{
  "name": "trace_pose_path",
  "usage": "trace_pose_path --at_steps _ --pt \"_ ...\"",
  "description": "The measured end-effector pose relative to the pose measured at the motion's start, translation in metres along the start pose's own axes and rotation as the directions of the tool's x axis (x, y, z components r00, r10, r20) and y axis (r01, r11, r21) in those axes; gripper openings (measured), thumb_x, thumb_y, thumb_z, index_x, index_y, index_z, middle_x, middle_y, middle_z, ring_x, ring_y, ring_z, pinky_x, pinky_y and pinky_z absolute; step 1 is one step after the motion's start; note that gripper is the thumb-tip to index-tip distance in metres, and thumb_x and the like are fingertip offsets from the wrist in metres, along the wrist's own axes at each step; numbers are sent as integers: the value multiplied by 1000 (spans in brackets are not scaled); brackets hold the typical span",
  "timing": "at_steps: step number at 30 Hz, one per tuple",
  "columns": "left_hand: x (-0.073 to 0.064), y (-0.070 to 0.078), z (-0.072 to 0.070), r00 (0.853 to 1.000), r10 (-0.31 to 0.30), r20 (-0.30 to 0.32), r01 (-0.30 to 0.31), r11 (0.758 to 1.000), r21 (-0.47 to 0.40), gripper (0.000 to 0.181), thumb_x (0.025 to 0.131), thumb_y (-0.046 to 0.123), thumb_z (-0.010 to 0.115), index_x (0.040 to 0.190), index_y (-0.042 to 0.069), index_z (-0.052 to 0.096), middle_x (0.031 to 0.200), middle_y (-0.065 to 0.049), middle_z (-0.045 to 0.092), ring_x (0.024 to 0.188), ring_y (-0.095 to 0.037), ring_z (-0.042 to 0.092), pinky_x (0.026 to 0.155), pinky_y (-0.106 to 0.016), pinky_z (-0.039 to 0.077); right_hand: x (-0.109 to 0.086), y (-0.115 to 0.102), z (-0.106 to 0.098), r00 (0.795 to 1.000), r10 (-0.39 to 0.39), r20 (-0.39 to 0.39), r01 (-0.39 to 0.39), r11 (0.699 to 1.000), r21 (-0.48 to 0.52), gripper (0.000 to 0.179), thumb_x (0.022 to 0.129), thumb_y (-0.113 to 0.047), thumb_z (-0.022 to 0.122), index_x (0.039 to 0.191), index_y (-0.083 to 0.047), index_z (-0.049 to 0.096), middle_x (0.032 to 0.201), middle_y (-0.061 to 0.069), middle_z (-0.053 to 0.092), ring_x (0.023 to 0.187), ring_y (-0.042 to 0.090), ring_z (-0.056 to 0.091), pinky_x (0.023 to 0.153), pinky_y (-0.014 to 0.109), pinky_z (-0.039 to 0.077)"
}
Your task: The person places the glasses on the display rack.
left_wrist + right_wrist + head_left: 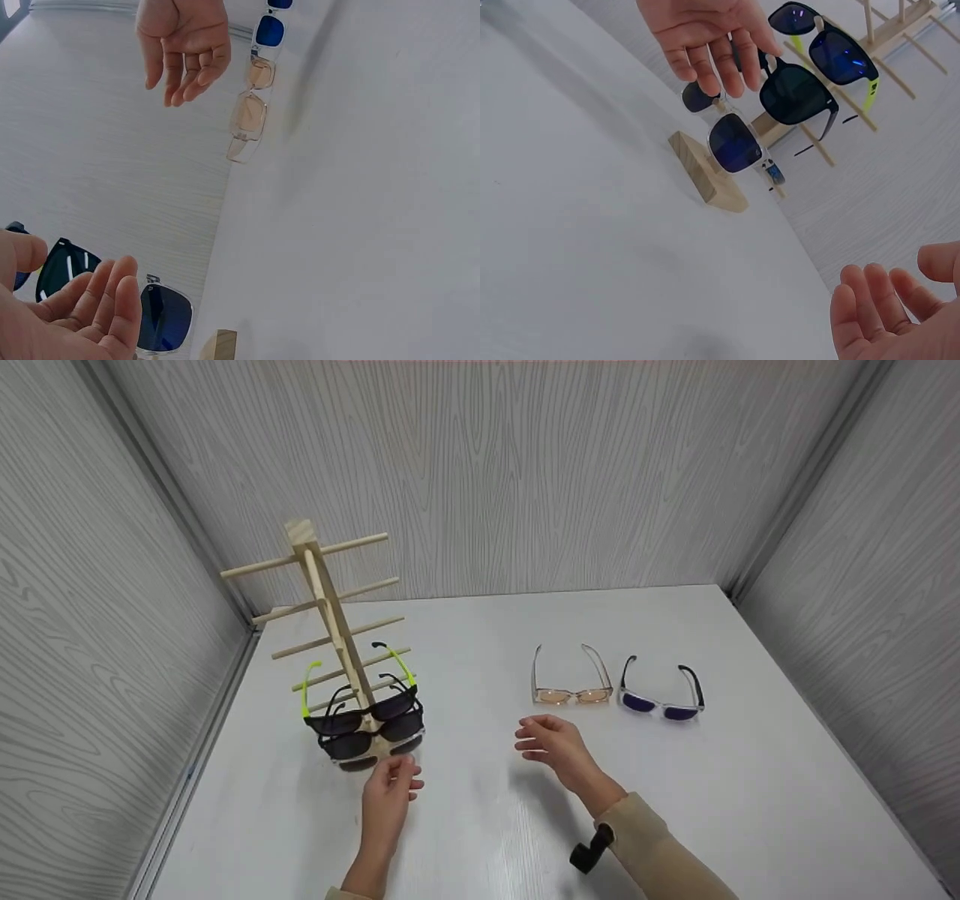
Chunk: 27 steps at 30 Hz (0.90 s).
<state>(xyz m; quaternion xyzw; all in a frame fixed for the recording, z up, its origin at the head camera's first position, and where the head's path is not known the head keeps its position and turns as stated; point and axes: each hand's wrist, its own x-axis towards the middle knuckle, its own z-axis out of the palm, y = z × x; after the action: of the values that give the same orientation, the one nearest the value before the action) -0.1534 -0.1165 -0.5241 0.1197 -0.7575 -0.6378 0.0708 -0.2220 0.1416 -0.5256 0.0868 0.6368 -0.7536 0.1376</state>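
Observation:
A wooden glasses rack [330, 600] stands at the left with three pairs of sunglasses on its lower pegs. Uppermost are black sunglasses with neon-yellow temples [337, 723]; below come black sunglasses [799, 94], then clear-framed sunglasses with dark lenses [735, 144]. My left hand [388, 799] is just in front of the lowest pair, fingers loosely bent and holding nothing. To the right, my right hand [559, 751] hovers over the table, relaxed and holding nothing. Nearest to it lie clear glasses with orange-tinted lenses [575, 697]; clear-framed sunglasses with blue lenses [661, 708] lie further right.
The white table [465, 660] has a wood-grain panel [487, 472] behind it and panels on both sides. Bare wooden pegs [356, 542] stick out from the rack's upper part. A black strap [591, 849] hangs at my right sleeve [645, 832].

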Motion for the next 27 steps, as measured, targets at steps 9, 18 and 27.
trace_pose_path --at_steps 9,18,27 --pt "2 -3 12 998 0 57 0 1000 -7 34 95 30 53 111 -1 57 93 -11 64 78 -22 63 64 -29 51 -2 3 -21 997 15 -76 -14 1000 16 38 93 -19 58 120 7 51 99 14 62 87 24 64 77 35 52" --pt "1 -5 25 996 25 87 -23 1000 -22 34 94 31 55 109 1 57 90 -10 63 78 -23 63 65 -29 51 -6 5 -42 986 53 -158 -47 998 43 27 94 -18 56 114 1 56 100 15 62 86 24 64 77 35 52" --pt "1 -8 42 991 50 121 -53 998 18 31 94 30 55 107 2 59 90 -11 62 76 -21 63 64 -28 51 -9 0 -67 976 43 -212 -25 996 87 31 95 -18 56 118 2 53 102 14 62 87 23 64 78 34 52"
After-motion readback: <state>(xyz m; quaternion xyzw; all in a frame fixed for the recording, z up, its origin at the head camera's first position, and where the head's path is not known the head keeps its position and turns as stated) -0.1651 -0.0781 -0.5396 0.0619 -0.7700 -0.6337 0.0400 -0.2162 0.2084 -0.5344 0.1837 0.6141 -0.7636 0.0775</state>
